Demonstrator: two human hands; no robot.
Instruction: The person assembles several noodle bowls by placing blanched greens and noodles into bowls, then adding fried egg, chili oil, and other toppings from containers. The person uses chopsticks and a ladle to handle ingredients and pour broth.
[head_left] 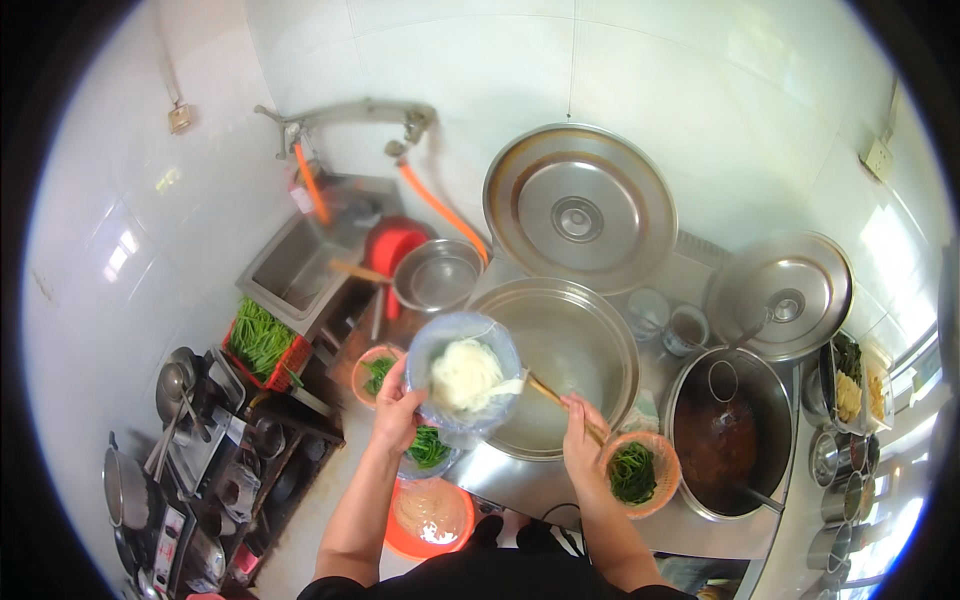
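Left hand [398, 412] grips the near-left rim of a round bowl lined in clear bluish plastic [500, 345], white noodles [466, 375] inside. Right hand [583, 430] is closed round long tan wooden chopsticks [546, 391]. From my feed, their axis runs far-left to the bowl's right edge; wide round steel pot [618, 345] lies right.

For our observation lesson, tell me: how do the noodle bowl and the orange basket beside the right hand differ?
The noodle bowl contains white noodles; the orange basket contains dark greens.
The left hand holds the noodle bowl up, while neither hand grips the orange basket.
The noodle bowl's rim looks bluish and translucent; the orange basket's is orange.
Both are round, open-topped and contain food.
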